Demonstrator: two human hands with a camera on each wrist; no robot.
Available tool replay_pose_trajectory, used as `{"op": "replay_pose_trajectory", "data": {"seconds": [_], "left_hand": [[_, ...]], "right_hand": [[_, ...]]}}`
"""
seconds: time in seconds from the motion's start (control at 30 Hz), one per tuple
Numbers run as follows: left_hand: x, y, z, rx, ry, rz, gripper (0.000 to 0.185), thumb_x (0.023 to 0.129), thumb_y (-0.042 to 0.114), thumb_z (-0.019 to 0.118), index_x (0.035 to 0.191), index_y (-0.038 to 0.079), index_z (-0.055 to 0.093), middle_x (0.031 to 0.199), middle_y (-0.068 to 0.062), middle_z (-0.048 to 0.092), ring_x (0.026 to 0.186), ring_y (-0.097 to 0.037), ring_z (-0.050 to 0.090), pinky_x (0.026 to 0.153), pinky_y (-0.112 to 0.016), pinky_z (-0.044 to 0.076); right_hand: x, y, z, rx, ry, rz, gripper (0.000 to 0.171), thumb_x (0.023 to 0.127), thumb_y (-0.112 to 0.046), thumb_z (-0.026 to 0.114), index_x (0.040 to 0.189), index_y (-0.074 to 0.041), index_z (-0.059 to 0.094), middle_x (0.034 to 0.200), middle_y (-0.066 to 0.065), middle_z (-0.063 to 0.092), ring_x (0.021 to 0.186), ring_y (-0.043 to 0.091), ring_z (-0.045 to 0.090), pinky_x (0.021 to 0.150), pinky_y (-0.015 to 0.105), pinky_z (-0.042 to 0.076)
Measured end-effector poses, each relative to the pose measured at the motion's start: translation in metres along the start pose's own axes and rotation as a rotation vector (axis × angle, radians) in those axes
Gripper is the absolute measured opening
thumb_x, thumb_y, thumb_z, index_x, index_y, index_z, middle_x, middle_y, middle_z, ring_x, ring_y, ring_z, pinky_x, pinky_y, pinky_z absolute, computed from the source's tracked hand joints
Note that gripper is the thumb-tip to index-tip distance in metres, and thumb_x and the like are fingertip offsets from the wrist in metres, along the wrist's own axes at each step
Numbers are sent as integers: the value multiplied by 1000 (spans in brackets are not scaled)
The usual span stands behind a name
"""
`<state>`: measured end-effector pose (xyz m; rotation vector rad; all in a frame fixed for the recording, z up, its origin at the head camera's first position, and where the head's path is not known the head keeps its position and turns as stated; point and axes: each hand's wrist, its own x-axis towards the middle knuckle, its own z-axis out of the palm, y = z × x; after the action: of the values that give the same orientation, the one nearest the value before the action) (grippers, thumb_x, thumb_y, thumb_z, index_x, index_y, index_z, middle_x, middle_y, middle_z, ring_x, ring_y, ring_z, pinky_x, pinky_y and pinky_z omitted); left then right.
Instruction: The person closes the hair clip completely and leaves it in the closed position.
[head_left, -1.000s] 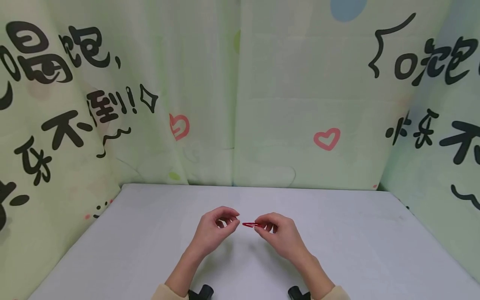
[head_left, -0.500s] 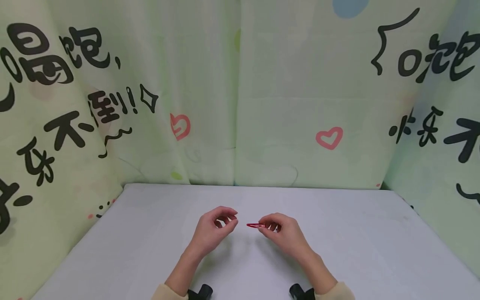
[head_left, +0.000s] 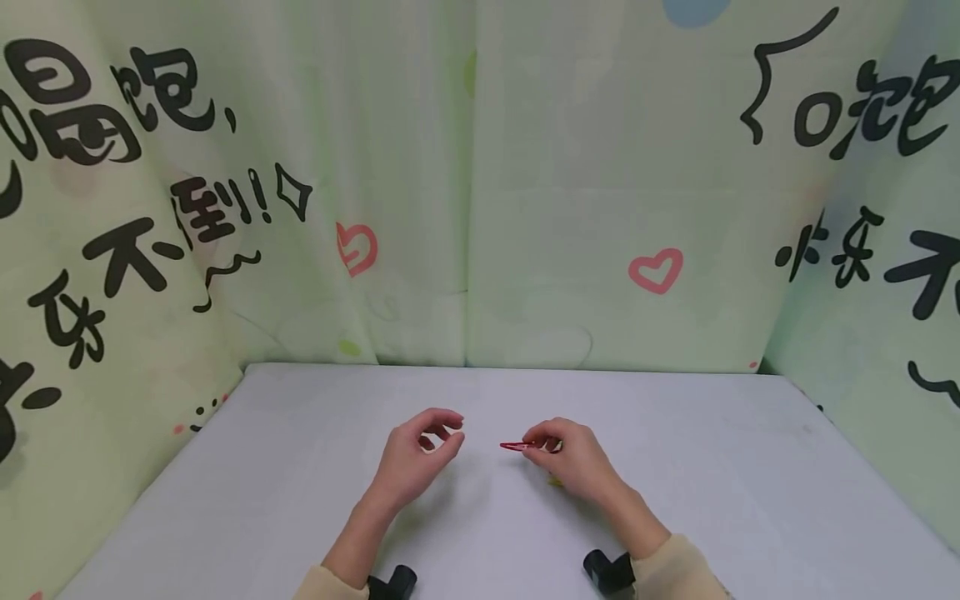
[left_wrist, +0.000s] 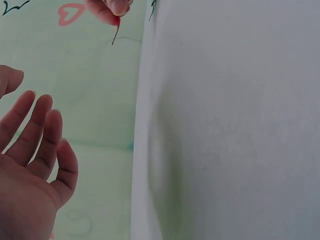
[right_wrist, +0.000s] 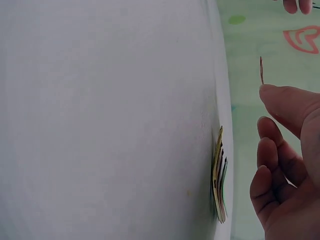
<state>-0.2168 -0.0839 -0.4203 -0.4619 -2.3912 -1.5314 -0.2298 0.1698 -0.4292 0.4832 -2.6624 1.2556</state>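
A slim red snap hair clip (head_left: 516, 447) points left from my right hand (head_left: 567, 454), which pinches one end between thumb and fingers above the table. In the right wrist view the same hair clip (right_wrist: 261, 70) shows edge-on past the thumb tip. My left hand (head_left: 420, 458) hovers apart to the left, fingers gently bent and holding nothing; the left wrist view shows its palm with the fingers spread. Below my right hand, a small bunch of thin yellow, green and dark pieces (right_wrist: 219, 180) lies on the table, mostly hidden by the hand in the head view.
A white-covered table (head_left: 300, 442) stretches out under both hands. Pale green curtains (head_left: 420, 183) with dark lettering and pink hearts enclose it at the back and sides. Black camera mounts (head_left: 609, 572) sit at both wrists, by the beige sleeves (head_left: 678, 571).
The hands have drawn apart, the left one leftward and the right one slightly rightward with the red hair clip. A yellow bit now shows under the right hand.
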Motion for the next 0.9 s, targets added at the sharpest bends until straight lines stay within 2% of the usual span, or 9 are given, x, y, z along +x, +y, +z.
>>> {"op": "replay_pose_trajectory", "data": {"seconds": [0.13, 0.23, 0.4, 0.6, 0.7, 0.9], "left_hand": [[0, -1, -3, 26, 9, 7, 19, 91, 9, 74, 109, 16, 73, 103, 1, 71, 90, -14, 63, 80, -34, 51], [-1, -3, -6, 37, 10, 28, 21, 90, 9, 74, 110, 15, 73, 103, 3, 71, 93, -21, 64, 80, -37, 51], [0, -1, -11, 49, -16, 28, 24, 91, 10, 75, 114, 12, 71, 107, 5, 69, 100, -31, 63, 85, -49, 50], [2, 1, -20, 78, -29, 18, 29, 91, 10, 74, 119, 10, 70, 114, 3, 69, 105, -28, 62, 90, -52, 49], [0, 0, -25, 94, -28, 21, 33, 91, 10, 74, 123, 9, 69, 119, 1, 68, 110, -31, 61, 93, -51, 48], [-5, -3, -34, 125, -29, 33, 36, 90, 12, 75, 126, 13, 68, 125, 2, 66, 114, -28, 59, 96, -52, 45]], "right_hand": [[1, 3, -1, -30, -23, -10, 11, 84, -5, 80, 90, -13, 77, 83, -7, 61, 75, 13, 55, 64, 27, 47], [3, 4, -1, -62, -33, -10, 10, 84, -6, 81, 88, -14, 77, 83, -6, 60, 74, 12, 53, 65, 27, 46], [4, 7, 0, -106, -61, 14, 10, 84, -8, 81, 86, -16, 76, 84, -4, 59, 76, 14, 51, 67, 29, 45], [4, 9, -2, -132, -96, 0, 10, 83, -6, 81, 85, -16, 77, 86, -1, 60, 78, 15, 52, 71, 32, 46], [5, 9, -1, -160, -106, 2, 11, 82, -6, 81, 84, -16, 77, 85, -1, 58, 80, 16, 50, 72, 34, 45], [4, 9, 2, -210, -88, 18, 13, 80, -8, 84, 79, -19, 77, 84, 0, 54, 84, 20, 48, 72, 35, 43]]}}
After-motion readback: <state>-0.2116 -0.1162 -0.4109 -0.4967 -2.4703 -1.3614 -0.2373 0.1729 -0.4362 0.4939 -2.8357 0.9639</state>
